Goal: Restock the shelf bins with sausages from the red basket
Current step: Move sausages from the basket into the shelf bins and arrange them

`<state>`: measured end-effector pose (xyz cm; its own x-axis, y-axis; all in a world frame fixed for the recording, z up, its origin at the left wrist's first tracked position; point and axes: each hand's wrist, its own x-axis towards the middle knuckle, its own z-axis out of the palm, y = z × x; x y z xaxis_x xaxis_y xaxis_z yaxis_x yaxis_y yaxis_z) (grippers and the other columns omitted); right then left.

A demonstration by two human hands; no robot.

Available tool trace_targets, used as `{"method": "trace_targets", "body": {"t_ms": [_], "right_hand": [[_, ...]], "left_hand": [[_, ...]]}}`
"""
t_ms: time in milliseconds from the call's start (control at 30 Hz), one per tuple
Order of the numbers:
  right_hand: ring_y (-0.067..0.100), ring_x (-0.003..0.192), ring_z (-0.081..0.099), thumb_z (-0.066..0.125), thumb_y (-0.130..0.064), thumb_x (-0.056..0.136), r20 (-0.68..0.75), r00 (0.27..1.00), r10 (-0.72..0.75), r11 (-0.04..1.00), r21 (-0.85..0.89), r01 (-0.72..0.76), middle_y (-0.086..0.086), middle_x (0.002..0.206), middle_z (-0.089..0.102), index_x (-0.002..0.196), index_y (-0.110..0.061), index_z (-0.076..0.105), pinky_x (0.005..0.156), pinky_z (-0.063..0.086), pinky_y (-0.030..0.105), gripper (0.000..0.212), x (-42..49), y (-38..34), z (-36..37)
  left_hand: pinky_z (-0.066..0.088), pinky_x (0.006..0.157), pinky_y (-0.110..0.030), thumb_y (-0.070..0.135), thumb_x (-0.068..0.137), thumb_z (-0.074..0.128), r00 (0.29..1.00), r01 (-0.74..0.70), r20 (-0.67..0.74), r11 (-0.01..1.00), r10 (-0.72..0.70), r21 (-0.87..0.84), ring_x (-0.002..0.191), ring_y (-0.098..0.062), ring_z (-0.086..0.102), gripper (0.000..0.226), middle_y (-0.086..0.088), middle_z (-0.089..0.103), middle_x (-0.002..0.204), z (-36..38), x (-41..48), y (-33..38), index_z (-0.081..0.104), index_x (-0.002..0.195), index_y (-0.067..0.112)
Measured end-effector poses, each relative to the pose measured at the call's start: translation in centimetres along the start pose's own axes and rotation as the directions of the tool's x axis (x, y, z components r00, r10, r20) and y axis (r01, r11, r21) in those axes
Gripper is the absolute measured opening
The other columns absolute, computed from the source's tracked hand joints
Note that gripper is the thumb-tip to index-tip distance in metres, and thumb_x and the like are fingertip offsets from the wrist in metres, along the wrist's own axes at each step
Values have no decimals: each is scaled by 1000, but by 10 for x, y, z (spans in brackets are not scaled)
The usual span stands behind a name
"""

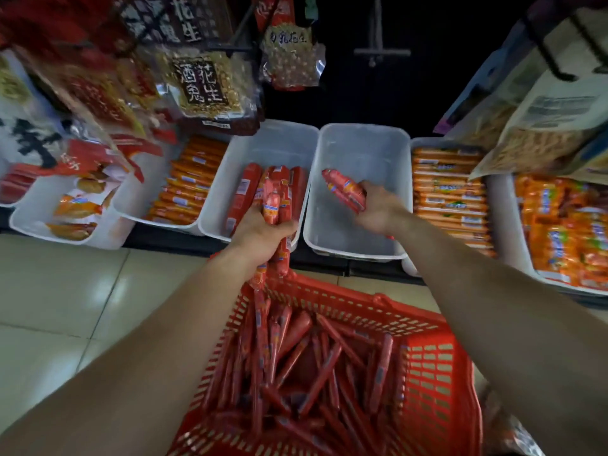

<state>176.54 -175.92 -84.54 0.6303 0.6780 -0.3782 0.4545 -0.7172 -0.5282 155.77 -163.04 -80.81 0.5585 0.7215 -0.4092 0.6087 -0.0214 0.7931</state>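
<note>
The red basket (437, 373) is holding loose sausages (296, 373) — the left hand (260, 236) is gripping a bundle (274, 205) over 1 bin (263, 143), the right hand (378, 212) gripping a handful (345, 189) over the neighbouring bin (362, 149).

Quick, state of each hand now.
Left hand: grips a bundle of red sausages.
Right hand: grips several short red sausages.

Shelf (171, 240): white bins (362, 149) are sitting side by side along it.
Floor (59, 291): a red basket (437, 373) is standing on its pale tiles, near the shelf.
</note>
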Motion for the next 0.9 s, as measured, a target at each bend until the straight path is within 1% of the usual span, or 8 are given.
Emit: {"method": "trace_targets", "body": {"t_ms": [133, 267, 400, 500, 567, 633, 700, 900], "right_hand": [[33, 106, 60, 70, -20, 79, 180, 984, -2, 969, -244, 46, 10, 123, 61, 139, -29, 40, 88, 49, 35, 68, 22, 13, 18], [31, 110, 58, 72, -26, 80, 297, 954, -27, 925, -354, 136, 6, 131, 58, 147, -37, 34, 92, 49, 37, 78, 23, 21, 25], [23, 104, 57, 77, -40, 81, 403, 911, -90, 897, -364, 250, -1, 126, 61, 138, -36, 50, 88, 48, 34, 63, 10, 19, 10], [23, 113, 58, 68, -45, 87, 118, 981, -157, 976, -130, 172, 0, 127, 61, 131, -28, 59, 96, 47, 35, 48, -10, 21, -10], [20, 106, 62, 60, -34, 91, -113, 985, -129, 992, -4, 130, -3, 118, 65, 120, -28, 65, 90, 50, 34, 30, -27, 35, -23], [16, 95, 63, 58, -26, 92, -238, 969, -62, 996, 48, 76, -6, 106, 68, 112, -27, 68, 78, 47, 29, 23, -45, 55, -31], [16, 90, 64, 58, -22, 91, -275, 961, 6, 997, 80, 16, -6, 102, 69, 110, -25, 69, 74, 45, 27, 22, -60, 75, -32], [21, 94, 64, 60, -23, 91, -263, 963, 53, 995, 90, -30, -2, 107, 68, 109, -25, 67, 78, 50, 33, 19, -72, 109, -10]], "left_hand": [[42, 61, -19, 31, 87, 75, 1000, -16, -5, 1000, 16, 9, 76, -2, 62, 30, 9, 68, 88, -2, 21, -2, 67, 112, 18], [40, 60, -19, 34, 88, 74, 1000, -19, -11, 999, 20, 25, 78, -3, 61, 31, 8, 68, 92, -1, 30, 2, 64, 113, 20], [48, 69, -24, 34, 86, 76, 998, -64, 26, 997, 63, 45, 85, -6, 65, 35, 7, 70, 96, 2, 35, 17, 64, 116, 21], [48, 74, -27, 32, 81, 81, 989, -140, 63, 981, 132, 137, 85, -10, 66, 36, 7, 69, 91, 13, 45, 40, 63, 111, 20], [42, 71, -26, 29, 80, 82, 976, -201, 133, 953, 174, 225, 84, -12, 64, 38, 8, 67, 93, 28, 52, 60, 60, 111, 23], [41, 72, -24, 26, 81, 81, 942, -293, 258, 904, 216, 312, 90, -13, 61, 52, 8, 64, 105, 52, 58, 78, 56, 127, 25], [43, 72, -25, 22, 83, 80, 897, -376, 382, 840, 224, 390, 92, -14, 60, 56, 5, 62, 112, 78, 63, 89, 53, 132, 25], [48, 90, -42, 27, 83, 75, 809, -521, 581, 568, 90, 637, 102, -27, 61, 36, -2, 64, 107, 139, 78, 73, 59, 115, 29]]}}
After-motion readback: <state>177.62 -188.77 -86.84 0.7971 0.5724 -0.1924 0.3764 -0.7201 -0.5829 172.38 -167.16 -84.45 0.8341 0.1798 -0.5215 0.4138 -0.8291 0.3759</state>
